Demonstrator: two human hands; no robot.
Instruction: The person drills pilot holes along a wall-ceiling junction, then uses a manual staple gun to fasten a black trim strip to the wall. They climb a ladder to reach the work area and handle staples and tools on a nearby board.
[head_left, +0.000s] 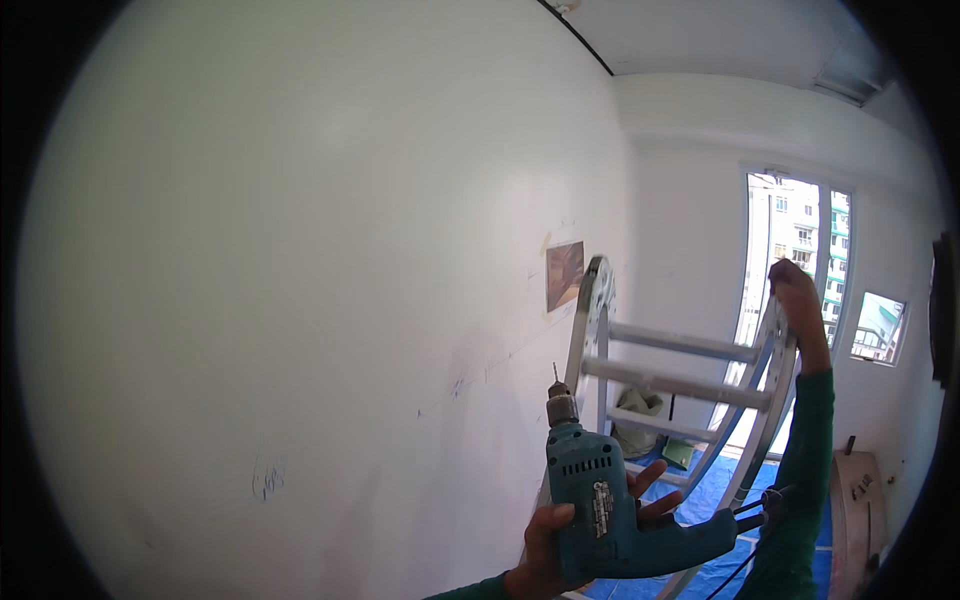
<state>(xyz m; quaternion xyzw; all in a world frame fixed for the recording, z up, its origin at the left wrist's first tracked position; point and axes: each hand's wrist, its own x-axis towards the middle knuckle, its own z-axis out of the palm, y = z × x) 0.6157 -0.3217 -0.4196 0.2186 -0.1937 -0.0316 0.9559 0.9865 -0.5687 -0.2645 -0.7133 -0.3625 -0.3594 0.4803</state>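
Observation:
A teal power drill (590, 500) with a thin bit pointing up is gripped from underneath by my left hand (540, 555). The thumb lies along its left side, and fingertips show past its right side. The drill's handle and cord extend to the right, near my green right sleeve. Raised at the right, my right hand (795, 292) is closed over the top of one side rail of an aluminium ladder (680, 384). The ladder stands behind the drill, close to the white wall (330, 250).
Blue pen marks (457, 387) and a taped picture (565, 275) are on the wall. Blue sheeting (715, 495) covers the floor beyond the ladder. A sack (637, 425) sits by the far wall, near a glass door (785, 215). A brown panel (855, 510) leans at the right.

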